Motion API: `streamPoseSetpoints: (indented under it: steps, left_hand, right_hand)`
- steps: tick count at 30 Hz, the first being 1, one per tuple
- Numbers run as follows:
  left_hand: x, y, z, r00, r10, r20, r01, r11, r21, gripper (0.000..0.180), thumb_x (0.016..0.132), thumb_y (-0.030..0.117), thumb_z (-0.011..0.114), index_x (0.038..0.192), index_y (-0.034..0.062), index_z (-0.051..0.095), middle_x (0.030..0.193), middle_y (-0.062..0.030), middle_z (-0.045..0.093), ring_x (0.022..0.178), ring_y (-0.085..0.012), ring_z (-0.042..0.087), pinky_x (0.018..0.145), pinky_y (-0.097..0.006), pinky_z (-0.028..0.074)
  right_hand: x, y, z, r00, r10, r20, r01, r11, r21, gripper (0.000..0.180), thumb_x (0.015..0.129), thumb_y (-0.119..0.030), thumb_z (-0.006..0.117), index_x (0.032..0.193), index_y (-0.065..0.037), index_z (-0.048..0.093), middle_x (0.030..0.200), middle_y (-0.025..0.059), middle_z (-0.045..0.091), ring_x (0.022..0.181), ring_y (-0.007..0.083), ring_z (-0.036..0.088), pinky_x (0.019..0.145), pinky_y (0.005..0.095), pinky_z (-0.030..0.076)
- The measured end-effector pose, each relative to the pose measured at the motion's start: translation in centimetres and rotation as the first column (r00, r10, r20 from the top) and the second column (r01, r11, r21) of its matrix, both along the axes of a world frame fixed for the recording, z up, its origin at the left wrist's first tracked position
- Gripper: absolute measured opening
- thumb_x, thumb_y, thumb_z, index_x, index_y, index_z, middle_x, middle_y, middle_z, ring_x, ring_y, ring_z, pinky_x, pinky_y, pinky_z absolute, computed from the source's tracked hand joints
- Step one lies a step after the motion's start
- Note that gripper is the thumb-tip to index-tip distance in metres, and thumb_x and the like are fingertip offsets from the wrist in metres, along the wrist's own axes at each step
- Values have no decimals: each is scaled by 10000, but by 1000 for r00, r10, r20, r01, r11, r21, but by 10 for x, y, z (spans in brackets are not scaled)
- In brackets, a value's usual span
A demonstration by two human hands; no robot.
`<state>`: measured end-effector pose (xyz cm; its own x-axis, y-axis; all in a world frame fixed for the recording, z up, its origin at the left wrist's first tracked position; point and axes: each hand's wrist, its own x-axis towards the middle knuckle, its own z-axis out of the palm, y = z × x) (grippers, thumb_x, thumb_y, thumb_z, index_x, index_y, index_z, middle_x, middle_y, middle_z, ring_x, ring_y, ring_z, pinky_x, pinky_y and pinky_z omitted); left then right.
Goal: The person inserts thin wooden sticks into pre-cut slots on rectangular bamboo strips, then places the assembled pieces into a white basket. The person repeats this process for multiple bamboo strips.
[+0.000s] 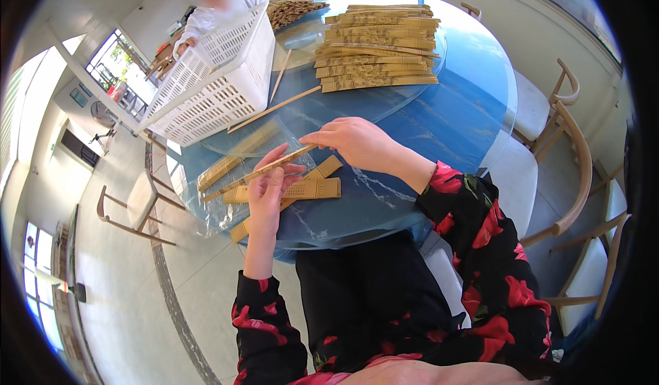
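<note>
One round blue counter (446, 110) carried everything, with a glass turntable (412, 90) set on top of it. One white slatted plastic basket (220, 76) stood tilted at the far left of the counter, and a second person in white sat behind it. To the right of the basket lay one stack of flat bamboo strips (377, 45), too many layers to count surely, with a heap of thinner sticks (292, 11) beyond. Two loose long sticks (274, 107) lay between the basket and the stack. At the near edge, one clear plastic sleeve (226, 193) lay partly over the rim, with about three short flat bamboo pieces (309, 189) beside and under it. The left hand (268, 193) was closed around one thin bamboo strip (264, 171), pinching it between thumb and fingers at the mouth of the sleeve. The right hand (353, 141) rested knuckles up just beyond, fingertips touching the strip's far end. Four wooden chairs stood at the right (570, 165).
</note>
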<state>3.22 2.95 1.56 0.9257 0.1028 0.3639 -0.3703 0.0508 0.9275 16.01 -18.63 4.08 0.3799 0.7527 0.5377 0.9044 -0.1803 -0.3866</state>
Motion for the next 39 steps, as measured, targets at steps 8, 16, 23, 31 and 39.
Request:
streamPoseSetpoints:
  steps: [8,16,23,31,39]
  left_hand:
    - [6,-2,-5,1000,-3,31,2,999,41,374,1066,203,589,1378,-1,562,1180,-130,694,1016,-183,681,915,-308,550]
    - [5,-9,-2,998,-18,57,11,993,117,332,1058,173,600,1335,-8,581,1134,-123,698,980,-171,680,896,-299,549]
    - [3,-11,-2,997,-22,78,11,990,141,332,1057,191,602,1327,-2,594,1118,-110,703,970,-163,680,898,-300,557]
    - [3,-12,-1,998,-33,61,22,985,173,310,1057,166,599,1314,-8,595,1113,-111,698,970,-158,672,897,-301,555]
    - [0,-7,-3,999,-9,42,1,983,184,306,1056,131,597,1322,-20,584,1110,-125,696,969,-170,673,898,-300,547]
  right_hand:
    - [87,-67,12,587,-774,236,674,629,387,512,861,31,587,1304,-189,716,1129,53,745,1120,293,665,1021,435,485]
    - [116,-74,-20,445,-814,373,818,539,202,545,899,23,569,1379,-222,649,1432,5,612,1446,202,457,1231,489,281]
    - [111,-71,-18,503,-766,400,794,592,136,556,899,22,571,1380,-245,646,1447,11,600,1459,208,442,1238,510,261]
    - [127,-69,-9,506,-761,405,711,634,302,300,869,-66,639,1106,-185,778,1118,9,716,1187,221,612,1062,432,442]
    - [126,-66,-7,529,-736,422,675,666,316,143,866,-122,666,952,-155,775,1042,-9,701,1109,215,620,1001,425,455]
